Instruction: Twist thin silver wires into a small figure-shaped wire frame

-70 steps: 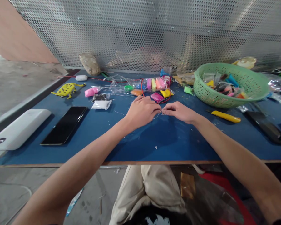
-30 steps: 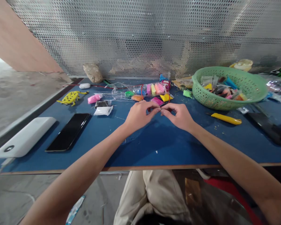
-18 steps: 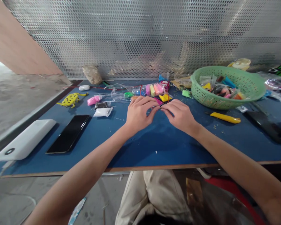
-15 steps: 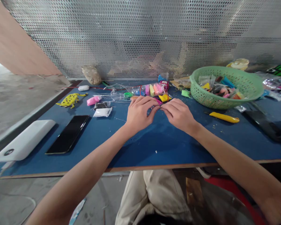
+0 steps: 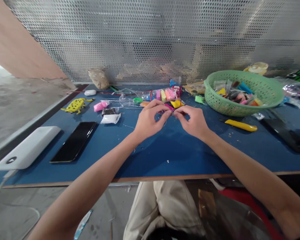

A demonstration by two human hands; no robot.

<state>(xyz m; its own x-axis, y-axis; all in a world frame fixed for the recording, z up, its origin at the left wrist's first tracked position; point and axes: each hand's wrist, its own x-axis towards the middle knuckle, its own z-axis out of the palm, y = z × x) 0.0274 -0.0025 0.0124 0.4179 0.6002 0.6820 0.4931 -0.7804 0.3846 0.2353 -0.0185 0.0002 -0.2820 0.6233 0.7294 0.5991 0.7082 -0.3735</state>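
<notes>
Over the middle of the blue table (image 5: 150, 160), my left hand (image 5: 152, 118) is pinched, thumb against fingertips. My right hand (image 5: 192, 120) faces it, also pinched, its fingertips almost touching those of the left. Whatever lies between the fingertips is too small to make out. Just beyond the hands are a yellow packet (image 5: 177, 103), a magenta piece (image 5: 169, 107) and an orange piece (image 5: 144, 104). Behind them lies a clear bag of coloured clay blocks (image 5: 165, 95).
A green basket (image 5: 242, 108) of packets and a yellow cutter (image 5: 240, 125) lie to the right. Leftward are a white power bank (image 5: 27, 148), a black phone (image 5: 74, 141), a spotted yellow figure (image 5: 76, 105) and small pink (image 5: 101, 106), black and white packets (image 5: 111, 118).
The fingers of my right hand have become more bent, with a gap showing between thumb and index finger. My left fingers have shifted slightly. The view has moved a little.
</notes>
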